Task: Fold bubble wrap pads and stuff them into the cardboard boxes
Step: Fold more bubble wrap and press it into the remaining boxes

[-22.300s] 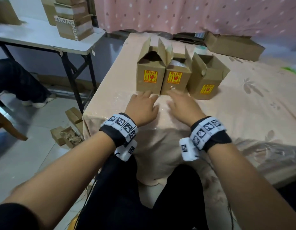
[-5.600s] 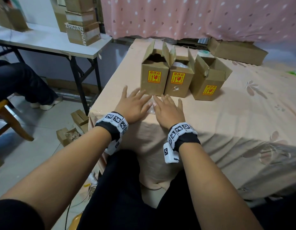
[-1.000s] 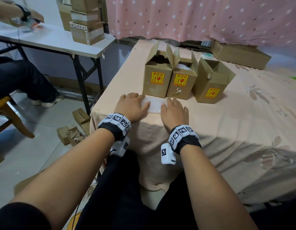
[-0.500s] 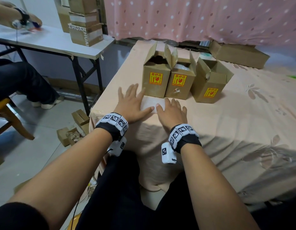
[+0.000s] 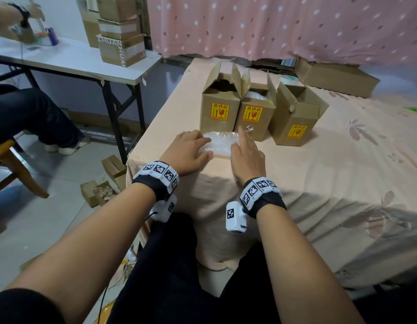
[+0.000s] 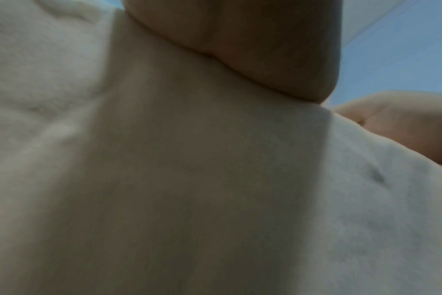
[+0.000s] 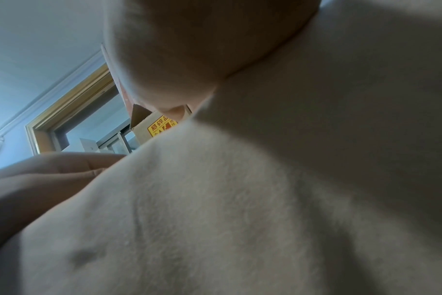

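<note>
A folded white bubble wrap pad [image 5: 220,145] lies on the peach tablecloth [image 5: 319,174], just in front of three upright open cardboard boxes with yellow fragile labels. My left hand [image 5: 201,146] curls its fingers over the pad's left edge. My right hand [image 5: 237,145] holds the right edge, its index finger pointing toward the middle box [image 5: 255,115]. That box shows bubble wrap at its top. The left box [image 5: 220,111] looks dark inside, and the right box [image 5: 296,120] stands slightly turned. Both wrist views are blurred cloth; the right wrist view catches a box label [image 7: 162,125].
A long flat cardboard box [image 5: 336,78] lies at the back right under the pink curtain. To the left stands a white folding table [image 5: 74,61] with stacked cartons [image 5: 121,43], and another person [image 5: 34,113] sits there. Small boxes [image 5: 104,190] sit on the floor by the table corner.
Half a second ago both hands lay flat with spread fingers on the pad. Now the fingers have curled in onto its two ends, and only the right index stays straight.
</note>
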The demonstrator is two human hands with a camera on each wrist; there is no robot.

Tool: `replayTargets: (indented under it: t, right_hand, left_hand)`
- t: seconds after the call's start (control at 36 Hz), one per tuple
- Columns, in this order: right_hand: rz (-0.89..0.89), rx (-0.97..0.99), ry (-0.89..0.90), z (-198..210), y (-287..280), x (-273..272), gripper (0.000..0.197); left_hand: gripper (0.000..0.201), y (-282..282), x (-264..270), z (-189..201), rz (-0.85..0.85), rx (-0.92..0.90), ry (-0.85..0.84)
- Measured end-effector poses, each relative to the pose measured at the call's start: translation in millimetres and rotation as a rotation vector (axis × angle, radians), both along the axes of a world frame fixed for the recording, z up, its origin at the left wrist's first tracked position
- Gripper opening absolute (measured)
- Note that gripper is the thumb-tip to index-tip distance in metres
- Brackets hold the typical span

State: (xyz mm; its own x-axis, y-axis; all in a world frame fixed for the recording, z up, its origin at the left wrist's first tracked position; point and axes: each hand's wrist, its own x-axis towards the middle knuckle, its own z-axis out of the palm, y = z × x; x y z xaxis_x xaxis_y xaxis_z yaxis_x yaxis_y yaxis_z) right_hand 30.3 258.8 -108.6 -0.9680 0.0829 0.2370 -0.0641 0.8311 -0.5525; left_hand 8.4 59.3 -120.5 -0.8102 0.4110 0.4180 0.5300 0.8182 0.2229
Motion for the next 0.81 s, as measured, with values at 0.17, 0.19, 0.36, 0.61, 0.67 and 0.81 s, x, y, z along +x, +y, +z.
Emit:
replayTargets:
  t: [0.17, 0.19, 0.36, 0.61, 0.67, 0.81]
  right_hand:
    - [0.007, 0.022, 0.01, -0.6, 2.1, -2.0, 0.059]
    - [0.01, 0.039, 0.004, -0.9, 2.0, -1.8, 0.058]
    - [0.049, 0.116, -0.072, 0.6, 1.2, 0.6, 0.057]
    - [0.069, 0.248, -0.141, 0.6, -1.7, 2.7, 0.075]
    - [0.054, 0.21, -0.093, 1.1, -1.1, 3.1, 0.069]
    - [0.037, 0.195, 0.006, -0.6, 1.1, 4.4, 0.056]
  left_hand:
    - [0.046, -0.8, -0.2, -2.9, 0.007, 0.04, 0.05]
    - [0.047, -1.1, -0.6, -3.4, 0.007, 0.031, 0.051]
    - [0.058, -0.1, 0.2, -5.7, 0.035, -0.049, 0.04]
    - [0.056, 1.8, 5.9, -0.3, 0.083, -0.049, 0.016]
    - [0.056, 1.3, 6.2, 0.8, 0.089, -0.042, 0.007]
    - [0.054, 1.3, 5.9, 2.7, 0.102, -0.036, -0.007]
